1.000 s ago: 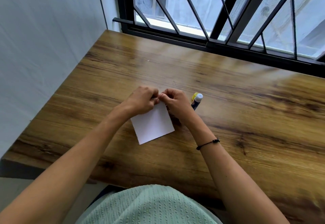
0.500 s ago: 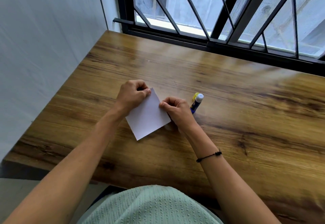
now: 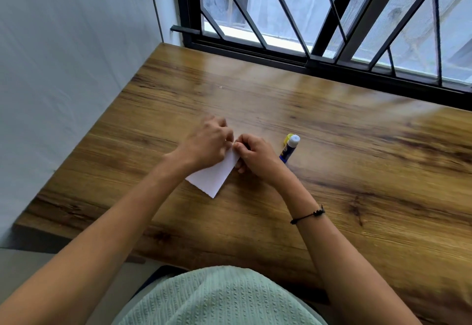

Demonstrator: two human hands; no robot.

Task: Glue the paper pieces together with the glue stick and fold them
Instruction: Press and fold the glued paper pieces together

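A white paper [image 3: 214,177] lies on the wooden table [image 3: 332,171], its near corner pointing toward me. My left hand [image 3: 208,143] covers the paper's far left part and pinches its top edge. My right hand [image 3: 252,154] pinches the same edge from the right, fingertips almost touching the left hand's. The paper's far half is hidden under both hands. A glue stick [image 3: 290,148] with a white cap and a blue and yellow body lies on the table just right of my right hand, untouched.
A white wall [image 3: 63,69] runs along the table's left edge. A black-barred window [image 3: 319,31] closes off the far edge. The table's near edge is right in front of my body.
My left hand slid back right along the paper's top edge to meet my right hand. The visible paper has turned and looks narrower. The glue stick has not moved.
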